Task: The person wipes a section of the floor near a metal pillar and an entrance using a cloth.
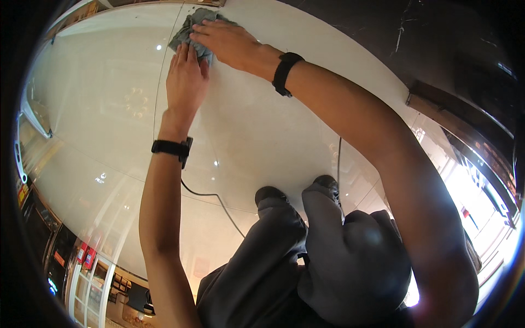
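Observation:
A crumpled grey cloth (184, 30) lies on the glossy cream tile floor (254, 135), at the top of the view. From the right, my right hand (229, 45) reaches across and holds the cloth down, palm downward with the fingers stretched over it. My left hand (186, 78) holds down its near edge; the fingers are close together and the thumb sits beside the cloth's lower corner. Part of the cloth is hidden under both hands. Black bands circle my left wrist (170, 147) and my right wrist (287, 74).
A thin black cable (205, 194) runs over the floor beside my shoes (270, 194). Dark, white-veined stone (389, 33) borders the tiles at upper right. White metal legs (35, 119) stand at far left. Red fire equipment (85, 255) and a white-framed glass door (91, 293) show at lower left.

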A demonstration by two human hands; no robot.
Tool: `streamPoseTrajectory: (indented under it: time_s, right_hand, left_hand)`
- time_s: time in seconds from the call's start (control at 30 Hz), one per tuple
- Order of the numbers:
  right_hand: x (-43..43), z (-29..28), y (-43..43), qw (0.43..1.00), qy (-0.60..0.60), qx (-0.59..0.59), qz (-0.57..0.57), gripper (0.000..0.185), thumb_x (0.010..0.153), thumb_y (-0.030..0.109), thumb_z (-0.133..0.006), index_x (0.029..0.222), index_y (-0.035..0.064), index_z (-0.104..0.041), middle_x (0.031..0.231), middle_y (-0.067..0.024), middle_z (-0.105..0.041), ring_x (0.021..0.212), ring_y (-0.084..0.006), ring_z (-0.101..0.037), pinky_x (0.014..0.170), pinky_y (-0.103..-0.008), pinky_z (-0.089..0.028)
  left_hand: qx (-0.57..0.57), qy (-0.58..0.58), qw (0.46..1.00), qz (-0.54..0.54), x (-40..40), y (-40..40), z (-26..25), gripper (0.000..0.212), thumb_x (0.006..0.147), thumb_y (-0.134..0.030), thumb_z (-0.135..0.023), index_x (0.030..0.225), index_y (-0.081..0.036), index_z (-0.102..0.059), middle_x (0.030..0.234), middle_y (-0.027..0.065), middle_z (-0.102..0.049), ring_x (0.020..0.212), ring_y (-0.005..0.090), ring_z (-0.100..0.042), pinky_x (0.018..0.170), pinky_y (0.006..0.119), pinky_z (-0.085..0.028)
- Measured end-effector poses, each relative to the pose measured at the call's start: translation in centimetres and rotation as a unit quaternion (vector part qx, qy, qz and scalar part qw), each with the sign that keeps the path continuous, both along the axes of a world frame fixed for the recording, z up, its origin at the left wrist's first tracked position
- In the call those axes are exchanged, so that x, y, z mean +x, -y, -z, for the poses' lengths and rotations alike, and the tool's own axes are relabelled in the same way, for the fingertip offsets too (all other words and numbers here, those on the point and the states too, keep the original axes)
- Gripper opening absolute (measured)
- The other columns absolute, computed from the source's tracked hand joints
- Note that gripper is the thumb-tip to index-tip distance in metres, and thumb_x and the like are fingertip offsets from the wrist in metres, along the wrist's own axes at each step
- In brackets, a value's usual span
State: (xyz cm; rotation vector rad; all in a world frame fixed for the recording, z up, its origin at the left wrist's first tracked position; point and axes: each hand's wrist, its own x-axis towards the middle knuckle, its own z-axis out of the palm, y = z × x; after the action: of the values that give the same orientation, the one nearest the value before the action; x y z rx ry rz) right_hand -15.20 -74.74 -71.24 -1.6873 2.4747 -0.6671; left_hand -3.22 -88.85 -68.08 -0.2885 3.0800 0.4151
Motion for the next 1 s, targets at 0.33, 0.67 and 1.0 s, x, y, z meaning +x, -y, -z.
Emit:
streamPoseTrajectory:
  time_s: [0.33,0.67,1.0]
  right_hand:
    - [14.8,-4.9,-22.6,0.970,0.175,0.164,-0.038,0.059,0.095,0.006,-0.059,0.153,0.0109,-0.054,0.168,-0.0087,-0.043,0.159,-0.0276,-0.035,0.131,-0.0459,-0.029]
    - [4.2,-0.2,-10.5,0.996,0.045,0.060,0.051,0.073,0.087,-0.001,-0.065,0.157,0.0061,-0.049,0.170,-0.0103,-0.040,0.159,-0.0289,-0.034,0.130,-0.0455,-0.030]
    - [-0.4,0.3,-4.7,0.996,0.002,0.063,0.064,0.060,0.092,0.006,-0.068,0.151,0.0084,-0.057,0.167,-0.0097,-0.045,0.155,-0.0297,-0.040,0.127,-0.0437,-0.035]
  left_hand:
    - [0.198,0.212,0.946,0.143,17.0,-15.7,-4.3,0.079,0.100,-0.026,-0.068,0.158,0.013,-0.033,0.169,0.0299,-0.031,0.161,0.0430,-0.024,0.131,0.054,-0.021]
    - [-0.043,0.047,0.991,0.115,4.3,-6.4,1.5,0.065,0.108,-0.034,-0.057,0.152,0.013,-0.047,0.163,0.0263,-0.044,0.155,0.0379,-0.038,0.124,0.060,-0.032]
    - [0.015,-0.044,0.999,0.019,-1.2,-5.5,2.3,0.061,0.103,-0.011,-0.056,0.156,0.013,-0.038,0.165,0.0309,-0.037,0.151,0.0442,-0.041,0.124,0.045,-0.039]
